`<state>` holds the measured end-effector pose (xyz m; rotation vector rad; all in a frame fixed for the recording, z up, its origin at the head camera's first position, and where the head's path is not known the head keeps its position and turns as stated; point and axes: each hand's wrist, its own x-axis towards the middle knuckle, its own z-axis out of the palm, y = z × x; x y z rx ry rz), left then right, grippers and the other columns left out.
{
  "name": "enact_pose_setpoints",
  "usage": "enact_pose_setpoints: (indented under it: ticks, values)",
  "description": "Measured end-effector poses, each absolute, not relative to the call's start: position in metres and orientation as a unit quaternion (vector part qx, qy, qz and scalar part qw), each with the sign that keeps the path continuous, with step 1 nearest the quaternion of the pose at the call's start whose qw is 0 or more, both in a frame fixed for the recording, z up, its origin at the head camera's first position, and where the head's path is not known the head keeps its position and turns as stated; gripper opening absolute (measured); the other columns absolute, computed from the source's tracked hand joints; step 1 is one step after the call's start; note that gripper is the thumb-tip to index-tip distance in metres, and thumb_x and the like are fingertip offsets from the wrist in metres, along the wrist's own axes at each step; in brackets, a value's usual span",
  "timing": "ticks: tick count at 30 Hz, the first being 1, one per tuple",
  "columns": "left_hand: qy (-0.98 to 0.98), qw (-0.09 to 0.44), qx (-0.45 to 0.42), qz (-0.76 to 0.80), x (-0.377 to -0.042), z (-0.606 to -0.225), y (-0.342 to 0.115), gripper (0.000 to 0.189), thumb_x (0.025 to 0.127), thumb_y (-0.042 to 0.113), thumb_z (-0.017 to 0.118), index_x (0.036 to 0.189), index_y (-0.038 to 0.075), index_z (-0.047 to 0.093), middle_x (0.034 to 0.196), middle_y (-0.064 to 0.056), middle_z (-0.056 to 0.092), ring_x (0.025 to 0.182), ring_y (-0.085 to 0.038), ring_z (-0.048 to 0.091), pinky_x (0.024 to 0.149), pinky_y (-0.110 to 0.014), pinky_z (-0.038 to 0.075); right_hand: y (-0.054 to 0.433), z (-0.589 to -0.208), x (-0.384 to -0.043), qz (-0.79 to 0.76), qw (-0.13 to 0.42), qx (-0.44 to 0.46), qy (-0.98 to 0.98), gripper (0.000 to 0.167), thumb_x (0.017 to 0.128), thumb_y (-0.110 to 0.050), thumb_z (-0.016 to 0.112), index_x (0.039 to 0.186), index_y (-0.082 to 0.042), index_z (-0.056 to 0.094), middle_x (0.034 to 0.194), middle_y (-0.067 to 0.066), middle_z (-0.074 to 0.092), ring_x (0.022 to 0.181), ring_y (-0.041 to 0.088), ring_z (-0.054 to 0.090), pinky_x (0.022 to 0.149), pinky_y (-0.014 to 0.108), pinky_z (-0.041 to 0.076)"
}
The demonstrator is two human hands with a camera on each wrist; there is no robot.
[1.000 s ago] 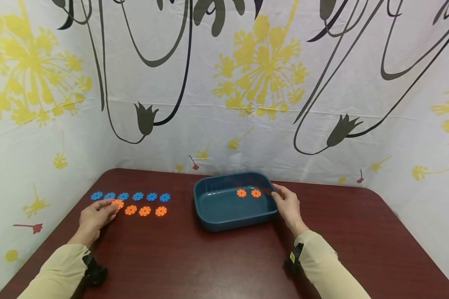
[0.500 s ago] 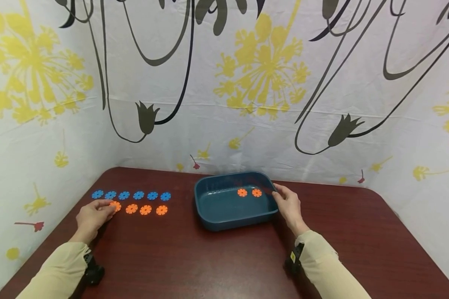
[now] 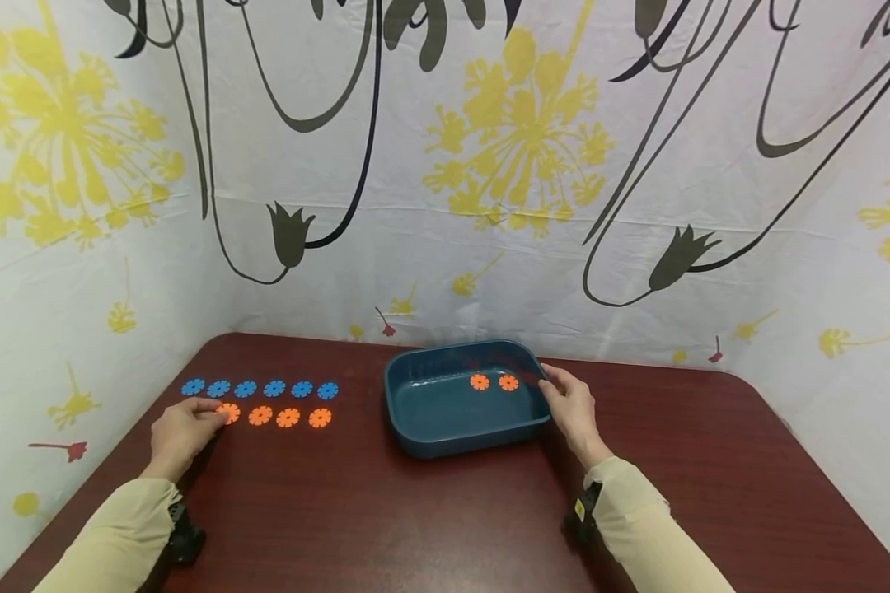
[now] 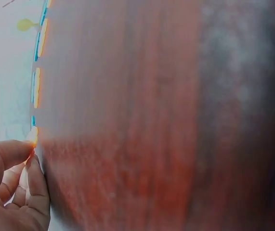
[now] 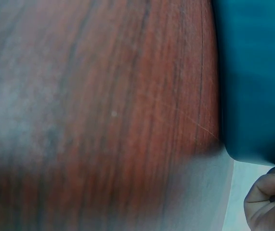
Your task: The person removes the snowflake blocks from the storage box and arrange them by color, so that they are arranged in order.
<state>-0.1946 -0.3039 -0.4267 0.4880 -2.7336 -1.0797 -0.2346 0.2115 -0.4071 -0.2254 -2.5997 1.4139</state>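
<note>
At the left end of a short row of orange notched discs (image 3: 288, 417), my left hand (image 3: 181, 436) pinches an orange disc (image 3: 229, 413) between thumb and fingers, low over the table. In the left wrist view the thumb and fingers (image 4: 19, 178) meet at that disc's edge. Behind this row runs another of blue notched discs (image 3: 274, 388). My right hand (image 3: 573, 409) grips the right rim of a dark teal rectangular tray (image 3: 445, 449). Two orange discs (image 3: 494, 382) lie inside it. The right wrist view shows the tray's side (image 5: 257, 86) above the curled fingers (image 5: 267, 192).
Everything stands on a dark reddish-brown table (image 3: 415, 527) with rounded far corners. Patterned white cloth (image 3: 445, 272) rises behind the table and along both sides. The tray sits near the back edge, right of the disc rows.
My left hand has shifted slightly left and down with the orange disc, from overlapping the blue row to the end of the orange row. The right hand and tray stay put.
</note>
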Motion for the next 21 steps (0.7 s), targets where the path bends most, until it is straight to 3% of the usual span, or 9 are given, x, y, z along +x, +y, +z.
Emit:
enact_pose_setpoints:
  ticks: [15,21]
  values:
    - [-0.923,0.078,0.153,-0.344,-0.1965,-0.4234,-0.3049,0.035,0.088,0.022,0.063,0.106,-0.007,0.062,0.099,-0.025,0.066,0.094,-0.041,0.053,0.074,-0.049,0.044,0.2129,-0.408,-0.2336,0.479,0.092,-0.072,-0.87,0.038,0.097,-0.02,0.051,0.135,-0.014,0.052,0.117,0.017,0.062,0.098,0.029,0.062,0.078,0.037,0.053]
    - [-0.911,0.073,0.159,-0.373,-0.1943,-0.4244,-0.3071,0.039,0.089,0.024,0.063,0.112,-0.007,0.06,0.089,-0.019,0.067,0.079,-0.025,0.059,0.06,-0.03,0.045,0.2124,-0.4088,-0.233,0.477,0.093,-0.07,-0.871,0.038,0.097,-0.02,0.051,0.135,-0.014,0.052,0.118,0.018,0.062,0.098,0.029,0.062,0.077,0.036,0.053]
